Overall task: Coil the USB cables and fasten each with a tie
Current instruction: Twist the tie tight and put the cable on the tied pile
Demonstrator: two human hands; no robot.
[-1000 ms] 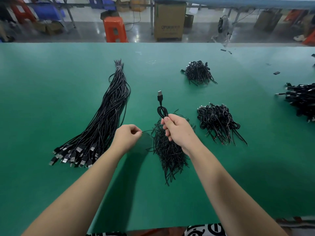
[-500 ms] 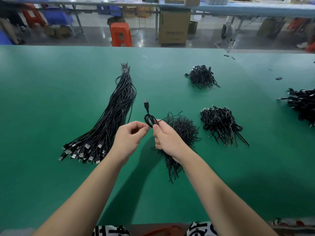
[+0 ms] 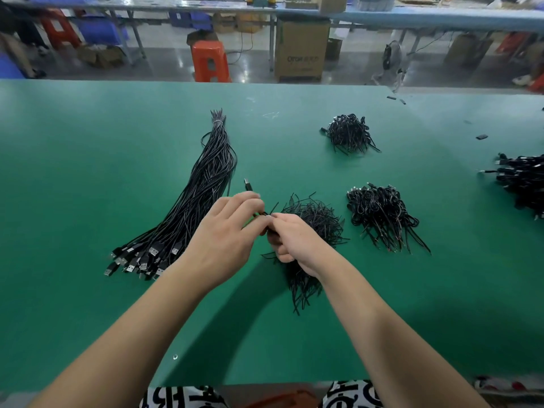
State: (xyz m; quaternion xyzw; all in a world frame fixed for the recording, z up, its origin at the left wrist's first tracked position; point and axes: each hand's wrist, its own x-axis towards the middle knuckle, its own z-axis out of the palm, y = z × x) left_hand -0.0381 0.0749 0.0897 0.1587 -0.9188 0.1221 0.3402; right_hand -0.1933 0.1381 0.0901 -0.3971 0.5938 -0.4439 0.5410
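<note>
Both hands meet above the green table (image 3: 88, 172). The right hand (image 3: 294, 241) grips the coiled USB cable (image 3: 248, 184); the left hand (image 3: 226, 234) pinches a tie (image 3: 272, 208) at the coil.

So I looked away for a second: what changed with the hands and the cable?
The left hand, which was apart pulling a tie, came over to meet the right hand. The right hand lowered the coiled cable toward the tie pile; both now pinch at it. The straight cable bundle and finished piles stayed put.
</note>
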